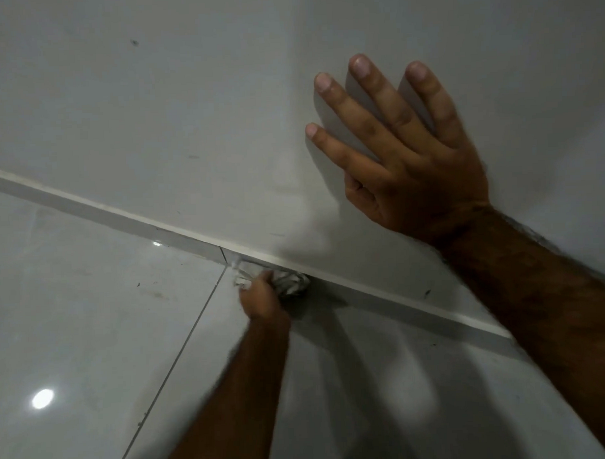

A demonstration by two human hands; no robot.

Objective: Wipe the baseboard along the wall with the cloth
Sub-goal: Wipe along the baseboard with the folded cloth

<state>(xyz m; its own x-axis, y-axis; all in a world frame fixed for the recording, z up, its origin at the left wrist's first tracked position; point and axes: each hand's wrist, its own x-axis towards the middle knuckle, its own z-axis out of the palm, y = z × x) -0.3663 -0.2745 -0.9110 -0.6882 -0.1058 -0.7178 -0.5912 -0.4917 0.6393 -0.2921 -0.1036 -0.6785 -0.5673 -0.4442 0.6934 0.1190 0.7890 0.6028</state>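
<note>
Here, white wall point(186, 96) fills upper frame, above baseboard point(98, 210). Glossy tiled floor point(74, 306) below baseboard, grout line point(182, 350) running to it. Right hand point(405, 157) flat on wall well above baseboard, fingers spread, gripping nothing. Left hand point(262, 294) at baseboard, fingers closed round crumpled white cloth point(289, 281). Cloth pressed against baseboard, just right of its joint seam point(222, 254).
</note>
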